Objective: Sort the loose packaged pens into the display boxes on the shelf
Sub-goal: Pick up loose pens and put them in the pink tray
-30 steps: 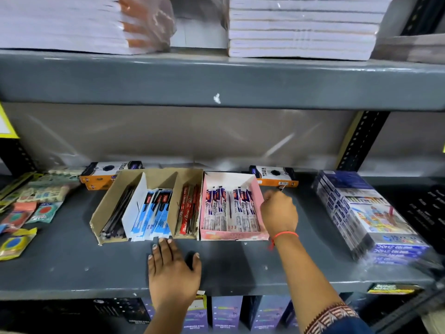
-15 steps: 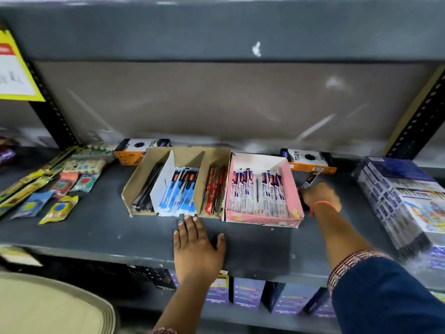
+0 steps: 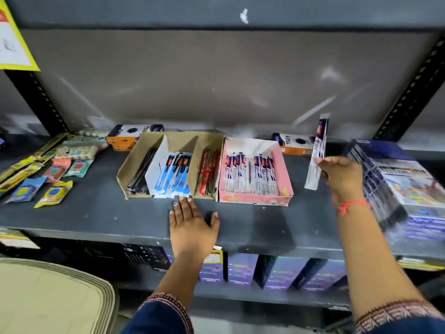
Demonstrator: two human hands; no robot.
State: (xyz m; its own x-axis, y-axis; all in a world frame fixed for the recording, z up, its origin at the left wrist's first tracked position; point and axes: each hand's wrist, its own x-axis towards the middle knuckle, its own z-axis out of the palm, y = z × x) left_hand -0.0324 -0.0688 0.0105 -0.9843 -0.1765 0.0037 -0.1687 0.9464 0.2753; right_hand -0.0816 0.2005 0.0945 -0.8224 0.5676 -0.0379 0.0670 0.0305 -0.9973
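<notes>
My right hand holds one packaged pen upright, white and purple, just right of the pink display box. That box holds two rows of matching white and purple pen packs. To its left stands a brown cardboard display box with three compartments: dark pens on the left, blue and white packs in the middle, red packs on the right. My left hand lies flat on the grey shelf, fingers spread, in front of the cardboard box.
Small colourful packets lie scattered at the shelf's left. Two orange and black boxes stand at the back wall. A large wrapped stack of boxes sits at the right. Purple boxes fill the lower shelf. A beige tray is at bottom left.
My right hand has lifted a white and purple pen pack from beside the pink box and now holds it upright. My left hand has stayed flat on the shelf.
</notes>
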